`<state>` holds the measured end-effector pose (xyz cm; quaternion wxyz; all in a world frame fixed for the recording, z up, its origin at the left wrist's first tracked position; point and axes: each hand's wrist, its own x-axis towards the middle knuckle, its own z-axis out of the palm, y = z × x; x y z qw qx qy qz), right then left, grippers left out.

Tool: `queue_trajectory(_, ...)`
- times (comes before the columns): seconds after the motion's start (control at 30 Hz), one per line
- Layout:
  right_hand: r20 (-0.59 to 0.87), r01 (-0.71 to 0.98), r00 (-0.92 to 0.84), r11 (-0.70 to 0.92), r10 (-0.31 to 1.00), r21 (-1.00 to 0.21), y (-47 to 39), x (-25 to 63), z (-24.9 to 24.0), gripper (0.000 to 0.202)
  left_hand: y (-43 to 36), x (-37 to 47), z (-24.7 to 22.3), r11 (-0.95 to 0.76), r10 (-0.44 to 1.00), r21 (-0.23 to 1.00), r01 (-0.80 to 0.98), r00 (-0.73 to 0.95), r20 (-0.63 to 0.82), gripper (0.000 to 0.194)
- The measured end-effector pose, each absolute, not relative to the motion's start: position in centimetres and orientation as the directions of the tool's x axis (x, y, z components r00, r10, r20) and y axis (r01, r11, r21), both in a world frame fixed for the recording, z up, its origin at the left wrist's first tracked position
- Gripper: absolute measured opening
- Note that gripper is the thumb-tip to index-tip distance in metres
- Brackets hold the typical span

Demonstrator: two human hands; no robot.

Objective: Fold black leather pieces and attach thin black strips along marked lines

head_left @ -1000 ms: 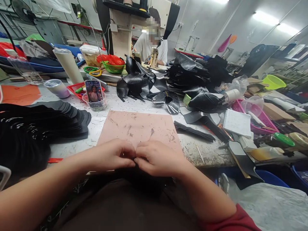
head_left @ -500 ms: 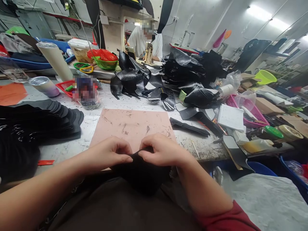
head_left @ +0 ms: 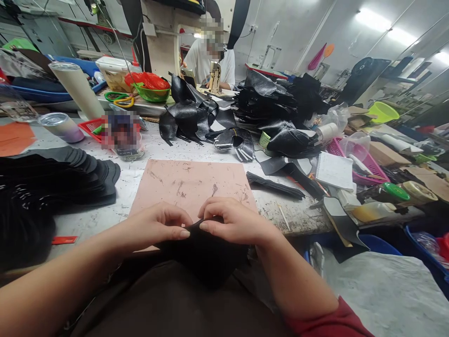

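Observation:
A black piece of material (head_left: 210, 255) hangs between my hands at the table's front edge, above my lap. My left hand (head_left: 159, 227) pinches its upper edge between thumb and fingers. Close beside it on the right, my right hand (head_left: 228, 220) grips the same edge, thumb toward me. Behind the hands lies a pinkish board (head_left: 192, 182) with dark marks. The lower part of the piece blends into my dark clothing.
Stacked black pieces (head_left: 84, 180) lie at the left, near a red strip (head_left: 64, 239). Shiny black pieces (head_left: 266, 98) are heaped at the back. A notebook (head_left: 334, 171) and pink basket (head_left: 372, 164) stand right. A person (head_left: 210, 56) sits behind a machine.
The view has shifted slightly. My left thumb has moved a little left along the edge, and both hands still hold the black piece.

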<state>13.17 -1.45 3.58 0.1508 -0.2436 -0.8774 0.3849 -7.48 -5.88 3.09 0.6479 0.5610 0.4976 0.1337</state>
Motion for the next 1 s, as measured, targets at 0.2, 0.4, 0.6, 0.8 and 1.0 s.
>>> queue_trajectory(0.2, 0.084, 0.346, -0.83, 0.627, 0.552, -0.698, -2.3, 12.7, 4.3, 0.008, -5.5, -6.9, 4.6, -0.012, 0.776, 0.804, 0.595, 0.512, -0.367, 0.019)
queue_trajectory(0.4, 0.197, 0.365, -0.739, 0.628, 0.644, -0.687, -2.6, 13.0, 4.5, 0.014, -5.5, -6.3, 4.6, 0.188, 0.852, 0.861, 0.472, 0.358, -0.382, 0.016)
queue_trajectory(0.6, 0.211, 0.27, -0.754, 0.586, 0.623, -0.764, -2.5, 13.5, 4.1, 0.022, -6.1, -6.2, 3.8, 0.172, 0.902, 0.922, 0.348, 0.32, -0.289, 0.016)
queue_trajectory(0.8, 0.138, 0.331, -0.743, 0.539, 0.655, -0.775, -2.4, 13.6, 4.2, 0.022, -5.7, -6.6, 4.0, 0.182, 0.855, 0.911, 0.371, 0.398, -0.333, 0.02)
queue_trajectory(1.0, 0.141, 0.357, -0.773, 0.607, 0.619, -0.71, -2.5, 13.4, 4.3, 0.014, -5.2, -6.4, 4.8, 0.005, 0.827, 0.844, 0.536, 0.472, -0.305, 0.019)
